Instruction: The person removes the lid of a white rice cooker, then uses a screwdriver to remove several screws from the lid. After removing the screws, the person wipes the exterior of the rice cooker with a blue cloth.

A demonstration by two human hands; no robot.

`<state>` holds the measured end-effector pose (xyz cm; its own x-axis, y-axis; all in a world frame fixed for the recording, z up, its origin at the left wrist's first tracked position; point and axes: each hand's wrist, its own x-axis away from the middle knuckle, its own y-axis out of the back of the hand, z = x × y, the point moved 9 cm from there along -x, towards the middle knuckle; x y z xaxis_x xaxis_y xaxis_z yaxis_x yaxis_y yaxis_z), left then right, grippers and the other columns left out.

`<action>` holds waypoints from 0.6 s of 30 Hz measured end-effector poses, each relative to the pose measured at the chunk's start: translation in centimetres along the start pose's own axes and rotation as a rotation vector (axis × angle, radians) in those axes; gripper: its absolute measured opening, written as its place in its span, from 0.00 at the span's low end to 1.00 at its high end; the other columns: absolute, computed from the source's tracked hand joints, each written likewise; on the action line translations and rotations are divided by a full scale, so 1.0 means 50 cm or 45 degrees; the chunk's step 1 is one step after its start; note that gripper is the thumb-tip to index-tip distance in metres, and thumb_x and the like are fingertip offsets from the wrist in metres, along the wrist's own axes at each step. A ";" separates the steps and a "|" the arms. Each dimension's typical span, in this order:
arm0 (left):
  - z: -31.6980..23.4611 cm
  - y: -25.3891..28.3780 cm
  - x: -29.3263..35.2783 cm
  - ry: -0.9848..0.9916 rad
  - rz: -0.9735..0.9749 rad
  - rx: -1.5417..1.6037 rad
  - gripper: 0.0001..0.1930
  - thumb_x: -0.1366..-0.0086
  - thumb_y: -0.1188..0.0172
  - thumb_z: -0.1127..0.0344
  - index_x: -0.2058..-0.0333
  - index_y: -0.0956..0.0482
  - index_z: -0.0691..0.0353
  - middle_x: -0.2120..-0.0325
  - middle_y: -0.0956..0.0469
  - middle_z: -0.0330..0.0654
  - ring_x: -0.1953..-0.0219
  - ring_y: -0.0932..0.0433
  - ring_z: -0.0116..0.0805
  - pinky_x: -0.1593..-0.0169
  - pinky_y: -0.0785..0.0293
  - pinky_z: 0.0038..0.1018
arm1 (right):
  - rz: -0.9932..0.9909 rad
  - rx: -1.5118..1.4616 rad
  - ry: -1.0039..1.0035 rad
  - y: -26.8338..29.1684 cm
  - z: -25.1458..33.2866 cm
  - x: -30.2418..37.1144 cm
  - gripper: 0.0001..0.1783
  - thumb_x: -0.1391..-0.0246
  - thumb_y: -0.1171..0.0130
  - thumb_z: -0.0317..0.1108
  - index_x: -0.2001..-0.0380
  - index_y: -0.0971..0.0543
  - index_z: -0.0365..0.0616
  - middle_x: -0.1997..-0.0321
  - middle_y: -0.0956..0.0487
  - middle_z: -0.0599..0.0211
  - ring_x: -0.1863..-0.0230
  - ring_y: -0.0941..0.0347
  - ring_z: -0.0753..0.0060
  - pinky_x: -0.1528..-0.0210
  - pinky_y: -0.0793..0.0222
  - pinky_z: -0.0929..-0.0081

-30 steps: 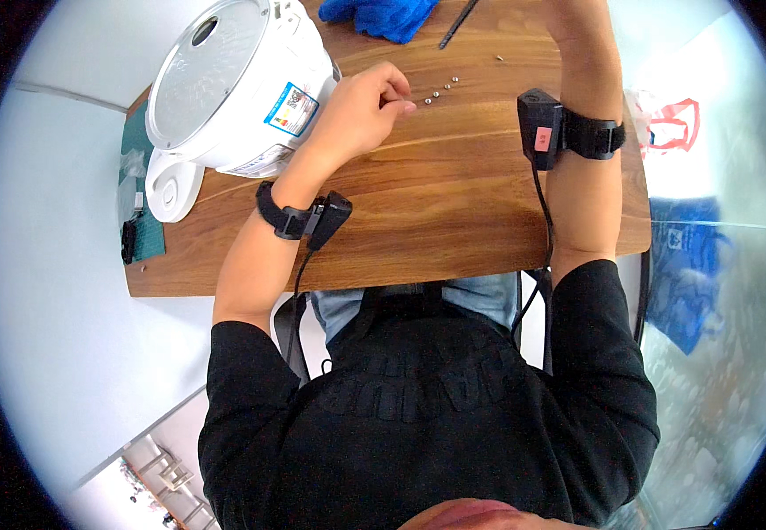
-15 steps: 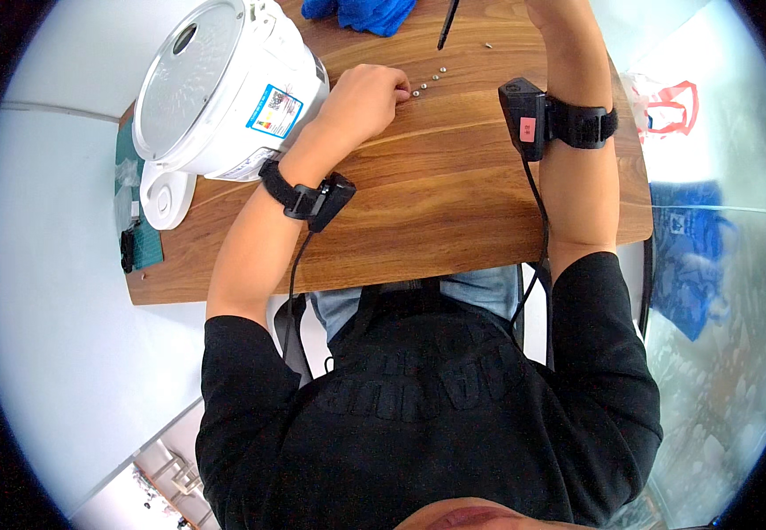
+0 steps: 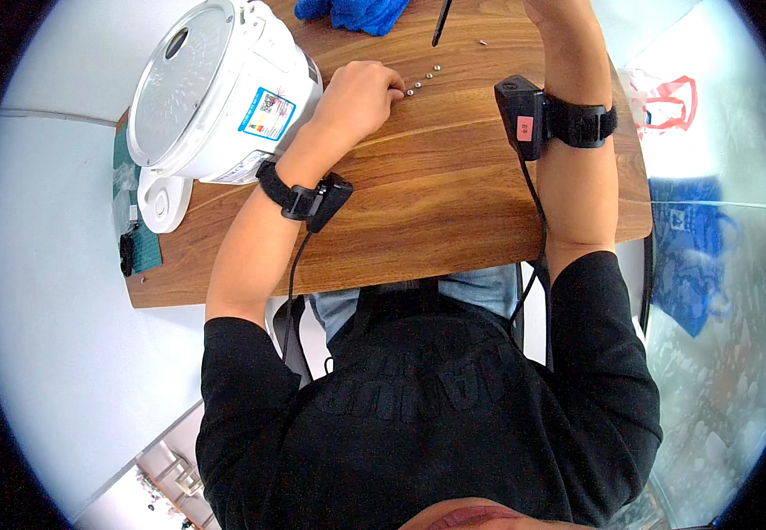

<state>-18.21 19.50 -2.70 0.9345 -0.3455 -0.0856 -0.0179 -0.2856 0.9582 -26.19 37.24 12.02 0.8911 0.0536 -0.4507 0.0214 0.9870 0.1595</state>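
The left hand (image 3: 358, 95) rests low over the wooden table (image 3: 454, 190), fingers curled inward with the tips close together; whether anything is pinched between them cannot be told from this angle. Its fingertips are right beside the nearest of four small metal screws (image 3: 429, 76), which form a slanting row from near left to far right. A fifth piece, a single loose screw (image 3: 483, 42), lies farther off to the right.

The right hand (image 3: 549, 9) is mostly cut off by the far edge of the view, so its opening and any hold cannot be told. A thin dark rod (image 3: 441, 25) reaches in from that edge, its lower end just beyond the row.

Left of the left hand stands a white round appliance (image 3: 264, 84), its grey disc-shaped face tilted upward. A white oval piece (image 3: 164, 208) sits at its near side, partly over a green mat (image 3: 147, 251). A blue cloth (image 3: 367, 13) lies at the far side.
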 end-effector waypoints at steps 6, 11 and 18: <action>0.003 -0.009 0.004 -0.057 -0.083 -0.034 0.07 0.39 0.35 0.70 0.63 0.11 0.61 0.63 0.17 0.51 0.56 0.19 0.55 0.50 0.23 0.44 | 0.053 -0.067 0.066 0.002 0.026 0.016 0.37 0.50 0.28 0.28 0.39 0.31 0.23 0.68 0.17 0.59 0.71 0.21 0.73 0.71 0.28 0.77; 0.001 -0.007 0.006 -0.066 -0.075 -0.031 0.07 0.39 0.36 0.72 0.63 0.12 0.62 0.62 0.17 0.50 0.55 0.19 0.53 0.49 0.24 0.42 | 0.034 -0.017 -0.001 -0.002 -0.004 -0.003 0.37 0.50 0.28 0.28 0.39 0.31 0.23 0.68 0.17 0.59 0.71 0.21 0.73 0.72 0.29 0.78; -0.007 -0.004 0.008 -0.065 -0.091 0.007 0.10 0.39 0.35 0.70 0.58 0.14 0.61 0.61 0.17 0.50 0.55 0.18 0.52 0.49 0.23 0.41 | 0.031 -0.002 0.013 -0.004 -0.003 -0.002 0.38 0.50 0.28 0.29 0.38 0.31 0.24 0.67 0.16 0.55 0.69 0.19 0.70 0.71 0.27 0.75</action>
<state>-17.72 19.72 -2.83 0.9142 -0.3691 -0.1674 0.0460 -0.3159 0.9477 -26.37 37.07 11.90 0.8867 0.0792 -0.4555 -0.0012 0.9856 0.1691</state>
